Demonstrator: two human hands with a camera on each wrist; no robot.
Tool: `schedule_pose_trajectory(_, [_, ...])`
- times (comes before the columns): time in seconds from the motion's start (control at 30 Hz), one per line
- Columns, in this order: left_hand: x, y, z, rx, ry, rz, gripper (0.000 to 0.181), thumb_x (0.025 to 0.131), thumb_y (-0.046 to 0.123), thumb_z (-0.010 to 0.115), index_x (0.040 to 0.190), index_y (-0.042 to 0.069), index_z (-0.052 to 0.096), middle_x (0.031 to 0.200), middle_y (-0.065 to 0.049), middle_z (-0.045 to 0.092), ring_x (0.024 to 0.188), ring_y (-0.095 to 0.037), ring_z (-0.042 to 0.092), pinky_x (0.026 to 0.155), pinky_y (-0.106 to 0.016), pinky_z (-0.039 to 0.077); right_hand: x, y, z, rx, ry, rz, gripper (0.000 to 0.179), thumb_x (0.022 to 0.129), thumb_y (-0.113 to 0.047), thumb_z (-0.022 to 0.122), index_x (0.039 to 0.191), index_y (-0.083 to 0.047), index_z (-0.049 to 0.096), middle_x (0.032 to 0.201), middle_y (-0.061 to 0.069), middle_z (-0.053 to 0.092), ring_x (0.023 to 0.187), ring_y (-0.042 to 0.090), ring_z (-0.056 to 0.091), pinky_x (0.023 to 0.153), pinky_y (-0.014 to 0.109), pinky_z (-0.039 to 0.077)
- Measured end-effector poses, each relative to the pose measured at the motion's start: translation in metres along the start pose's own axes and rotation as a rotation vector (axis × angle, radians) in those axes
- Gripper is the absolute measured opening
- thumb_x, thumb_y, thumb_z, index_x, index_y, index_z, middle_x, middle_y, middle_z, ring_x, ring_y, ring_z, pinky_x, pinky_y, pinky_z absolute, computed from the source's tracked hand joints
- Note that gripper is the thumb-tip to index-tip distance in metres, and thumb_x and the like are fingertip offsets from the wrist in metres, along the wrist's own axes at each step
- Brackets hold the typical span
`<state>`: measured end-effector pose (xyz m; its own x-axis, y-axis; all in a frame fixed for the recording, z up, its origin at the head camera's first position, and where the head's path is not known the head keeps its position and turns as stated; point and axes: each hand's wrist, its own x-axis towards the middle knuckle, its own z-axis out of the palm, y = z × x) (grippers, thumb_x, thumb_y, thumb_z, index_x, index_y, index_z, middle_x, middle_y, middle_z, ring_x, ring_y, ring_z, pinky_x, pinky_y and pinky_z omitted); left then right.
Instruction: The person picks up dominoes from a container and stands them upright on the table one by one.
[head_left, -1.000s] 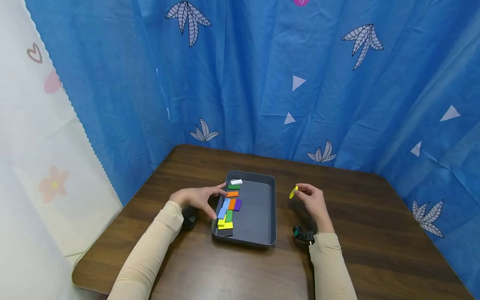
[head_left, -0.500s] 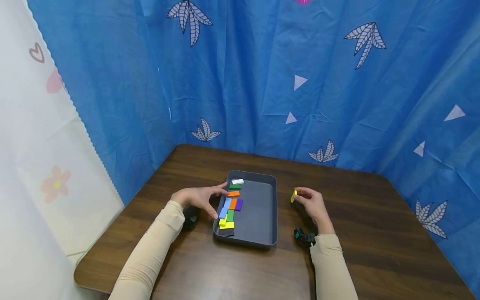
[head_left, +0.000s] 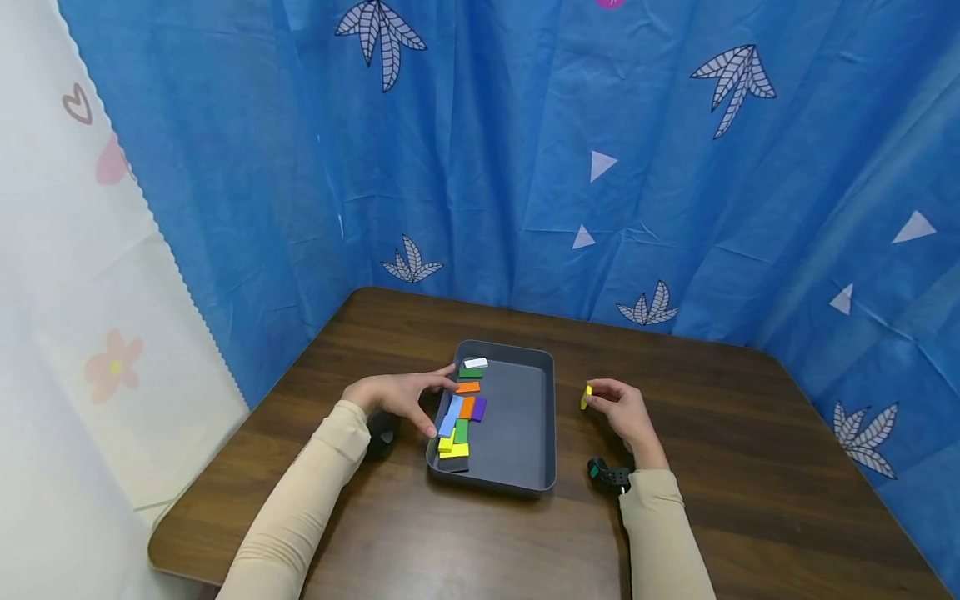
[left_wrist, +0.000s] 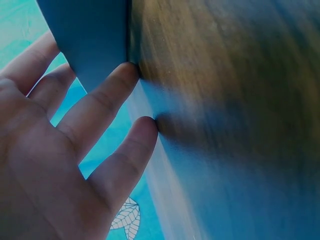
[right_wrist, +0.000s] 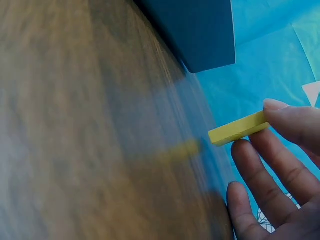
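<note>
Well, from my seat far away I see the right hand [head_left: 624,417] pinching the yellow block [right_wrist: 240,129] by one end, with the thumb on one side and fingers on the other. The block is to the right of the gray tray [head_left: 517,417], apart from it, and looks to be held just above the brown bench [head_left: 525,546]. The left hand [head_left: 401,400] is at the tray's left wall with its fingers spread and no block in its grip; I can't tell how hard it presses there, if at all. Close to it, down the left part of the tray, lie more flat blocks: a white block [head_left: 476,363] at the far end, a purple block [head_left: 478,409] near the middle, a dark block [head_left: 453,464] at the near end, and other bright ones between. I think the yellow block is light and stiff, maybe wood or hard plastic, so a gentle pinch should do, and it shouldn't squash or break easily. Its sides look smooth, so it could twist or slip in a loose pinch. I'd take hold of two facing sides close to one end, so the other end pokes out free.
</note>
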<state>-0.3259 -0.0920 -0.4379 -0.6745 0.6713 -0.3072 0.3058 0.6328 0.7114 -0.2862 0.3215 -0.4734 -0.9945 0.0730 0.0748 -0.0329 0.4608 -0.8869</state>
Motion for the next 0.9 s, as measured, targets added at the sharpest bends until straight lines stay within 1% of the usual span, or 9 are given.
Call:
schedule_pose_trajectory(0.1, [0.0001, 0.0001, -0.0002, -0.006, -0.003, -0.006, 0.093, 0.072, 0.040, 0.089, 0.151, 0.026, 0.044, 0.171, 0.008, 0.002, 0.155, -0.032, 0.016, 0.119, -0.065, 0.021, -0.0001, 0.0012, 0.0009, 0.008, -0.012, -0.001, 0.034, 0.095, -0.004, 0.066, 0.129, 0.004, 0.063, 0.125, 0.023, 0.064, 0.101, 0.014, 0.061, 0.079, 0.012, 0.050])
schedule_pose_trajectory(0.23, [0.0007, 0.0012, -0.0009, -0.017, -0.006, 0.000, 0.093, 0.072, 0.038, 0.089, 0.152, 0.026, 0.043, 0.171, 0.007, 0.003, 0.153, -0.032, 0.023, 0.119, -0.065, 0.022, 0.0001, 0.0026, 0.0014, 0.004, -0.009, 0.006, 0.035, 0.095, -0.004, 0.066, 0.129, 0.004, 0.062, 0.127, 0.023, 0.064, 0.105, 0.019, 0.061, 0.080, 0.011, 0.050])
schedule_pose_trajectory(0.33, [0.0006, 0.0020, -0.0010, -0.013, -0.009, 0.004, 0.093, 0.072, 0.038, 0.089, 0.152, 0.026, 0.042, 0.171, 0.007, 0.003, 0.152, -0.031, 0.024, 0.120, -0.064, 0.022, 0.0006, 0.0034, 0.0014, 0.007, -0.010, 0.005, 0.035, 0.096, -0.004, 0.066, 0.129, 0.004, 0.062, 0.126, 0.024, 0.063, 0.104, 0.019, 0.061, 0.080, 0.011, 0.050])
schedule_pose_trajectory(0.53, [-0.0003, 0.0025, -0.0007, -0.011, -0.008, 0.001, 0.094, 0.073, 0.038, 0.089, 0.153, 0.026, 0.042, 0.171, 0.007, 0.003, 0.153, -0.032, 0.024, 0.120, -0.064, 0.022, 0.0008, 0.0038, 0.0018, 0.021, -0.012, -0.001, 0.035, 0.095, -0.002, 0.066, 0.129, 0.006, 0.061, 0.123, 0.024, 0.064, 0.098, 0.013, 0.061, 0.078, 0.011, 0.051])
schedule_pose_trajectory(0.73, [-0.0007, 0.0035, -0.0005, -0.004, -0.003, -0.007, 0.094, 0.072, 0.039, 0.089, 0.152, 0.027, 0.042, 0.171, 0.006, 0.004, 0.153, -0.032, 0.022, 0.119, -0.065, 0.022, -0.0002, 0.0040, 0.0020, 0.015, -0.021, 0.005, 0.035, 0.095, -0.002, 0.066, 0.129, 0.005, 0.060, 0.124, 0.025, 0.064, 0.102, 0.019, 0.062, 0.079, 0.013, 0.051])
schedule_pose_trajectory(0.9, [0.0005, 0.0022, 0.0001, 0.000, 0.000, -0.001, 0.093, 0.072, 0.038, 0.089, 0.152, 0.027, 0.042, 0.171, 0.006, 0.004, 0.152, -0.032, 0.024, 0.119, -0.064, 0.023, -0.0020, 0.0029, 0.0025, 0.012, -0.025, 0.013, 0.035, 0.096, -0.002, 0.065, 0.129, 0.005, 0.059, 0.124, 0.025, 0.063, 0.103, 0.022, 0.063, 0.080, 0.013, 0.052])
